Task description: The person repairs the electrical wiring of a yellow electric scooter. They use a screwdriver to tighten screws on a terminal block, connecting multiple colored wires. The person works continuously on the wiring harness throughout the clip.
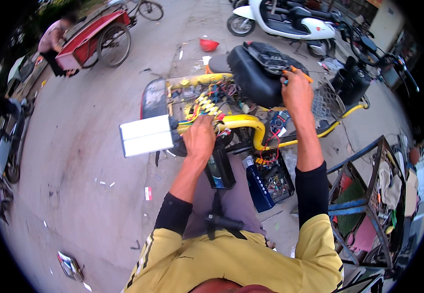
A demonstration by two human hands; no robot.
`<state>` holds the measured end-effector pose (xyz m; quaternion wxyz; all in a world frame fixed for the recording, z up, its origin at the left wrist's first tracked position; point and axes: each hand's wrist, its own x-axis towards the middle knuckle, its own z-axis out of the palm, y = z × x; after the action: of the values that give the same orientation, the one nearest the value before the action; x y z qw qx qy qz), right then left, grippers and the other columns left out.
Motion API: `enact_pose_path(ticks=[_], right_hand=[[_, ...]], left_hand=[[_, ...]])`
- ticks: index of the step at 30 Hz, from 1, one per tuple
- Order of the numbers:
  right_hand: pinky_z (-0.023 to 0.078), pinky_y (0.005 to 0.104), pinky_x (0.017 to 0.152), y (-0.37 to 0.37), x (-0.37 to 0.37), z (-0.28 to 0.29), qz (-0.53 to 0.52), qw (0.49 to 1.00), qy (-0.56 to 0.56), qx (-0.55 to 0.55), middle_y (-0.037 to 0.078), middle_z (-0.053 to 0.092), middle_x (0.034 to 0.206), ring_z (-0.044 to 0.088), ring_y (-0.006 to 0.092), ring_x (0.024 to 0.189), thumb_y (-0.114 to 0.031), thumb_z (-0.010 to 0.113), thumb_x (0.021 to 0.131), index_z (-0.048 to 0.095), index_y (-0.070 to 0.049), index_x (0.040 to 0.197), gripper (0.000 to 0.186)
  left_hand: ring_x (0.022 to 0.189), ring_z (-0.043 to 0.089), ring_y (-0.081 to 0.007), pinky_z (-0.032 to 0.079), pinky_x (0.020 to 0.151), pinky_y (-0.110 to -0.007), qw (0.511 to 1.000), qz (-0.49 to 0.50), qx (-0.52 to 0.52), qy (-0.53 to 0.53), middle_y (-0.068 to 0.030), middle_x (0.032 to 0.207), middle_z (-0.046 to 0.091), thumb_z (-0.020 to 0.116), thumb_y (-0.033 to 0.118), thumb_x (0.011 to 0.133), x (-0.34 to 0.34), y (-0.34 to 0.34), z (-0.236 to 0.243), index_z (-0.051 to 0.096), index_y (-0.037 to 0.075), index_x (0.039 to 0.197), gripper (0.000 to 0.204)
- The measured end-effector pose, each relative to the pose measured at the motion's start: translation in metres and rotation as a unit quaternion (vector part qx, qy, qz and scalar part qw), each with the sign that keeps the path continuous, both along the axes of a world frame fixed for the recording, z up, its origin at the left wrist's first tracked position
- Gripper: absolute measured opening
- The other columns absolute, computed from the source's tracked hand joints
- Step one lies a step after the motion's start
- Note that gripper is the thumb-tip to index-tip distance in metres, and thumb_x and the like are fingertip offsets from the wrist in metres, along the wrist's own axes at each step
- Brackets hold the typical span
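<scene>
My left hand is closed at the wiring of a partly stripped scooter with a yellow frame. Its fingertips pinch the coloured wires, just below a row of pale yellow connectors. Beside that hand lies a silver finned metal box, its wires running toward the connectors. My right hand is raised over the black seat, fingers wrapped round an orange-handled tool. The tool's working end cannot be made out.
Below the frame sits an open box of small parts, with a multimeter above it. A metal rack stands at right. Beyond are a white scooter, a red bowl-shaped thing and a person by a red cart.
</scene>
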<state>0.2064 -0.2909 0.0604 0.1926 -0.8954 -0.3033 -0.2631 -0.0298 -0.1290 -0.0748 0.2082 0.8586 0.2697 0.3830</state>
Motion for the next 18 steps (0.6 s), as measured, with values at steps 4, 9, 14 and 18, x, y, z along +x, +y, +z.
enact_pose_path(ticks=[4, 9, 14, 18], right_hand=[[0.06, 0.0528, 0.098, 0.001, 0.006, 0.016, 0.027, 0.999, 0.031, -0.034, 0.023, 0.073, 0.135, 0.074, 0.0441, 0.113, -0.015, 0.077, 0.095, 0.081, -0.003, 0.116, 0.025], [0.059, 0.0534, 0.095, 0.005, 0.007, 0.019, 0.022, 0.999, 0.01, -0.048, 0.026, 0.075, 0.115, 0.074, 0.0449, 0.105, -0.018, 0.076, 0.095, 0.08, 0.002, 0.108, 0.024], [0.058, 0.0526, 0.092, 0.001, -0.009, 0.021, 0.053, 0.998, 0.007, 0.037, 0.027, 0.075, 0.112, 0.074, 0.0448, 0.102, -0.019, 0.077, 0.095, 0.079, 0.002, 0.105, 0.024], [0.058, 0.0506, 0.092, 0.004, 0.014, 0.009, 0.073, 0.997, -0.016, 0.02, 0.025, 0.076, 0.109, 0.074, 0.0444, 0.102, -0.02, 0.076, 0.096, 0.08, 0.001, 0.104, 0.023]], left_hand=[[0.098, 0.077, -0.0387, 0.061, 0.085, -0.05, 1.0, 0.002, -0.016, 0.011, -0.0131, 0.11, 0.079, 0.07, 0.008, 0.099, -0.003, -0.002, 0.004, 0.08, 0.007, 0.111, 0.016], [0.097, 0.077, -0.0388, 0.062, 0.083, -0.051, 1.0, 0.004, -0.012, 0.006, -0.0125, 0.111, 0.079, 0.07, 0.008, 0.099, -0.002, 0.0, 0.002, 0.08, 0.008, 0.111, 0.016], [0.09, 0.078, -0.0391, 0.062, 0.078, -0.052, 1.0, 0.002, 0.005, 0.006, -0.0134, 0.11, 0.078, 0.066, 0.009, 0.099, -0.001, 0.001, -0.003, 0.079, 0.008, 0.113, 0.019], [0.097, 0.077, -0.0388, 0.061, 0.083, -0.05, 1.0, 0.003, -0.006, -0.015, -0.0122, 0.112, 0.079, 0.07, 0.008, 0.099, -0.002, 0.0, -0.003, 0.08, 0.008, 0.114, 0.018]])
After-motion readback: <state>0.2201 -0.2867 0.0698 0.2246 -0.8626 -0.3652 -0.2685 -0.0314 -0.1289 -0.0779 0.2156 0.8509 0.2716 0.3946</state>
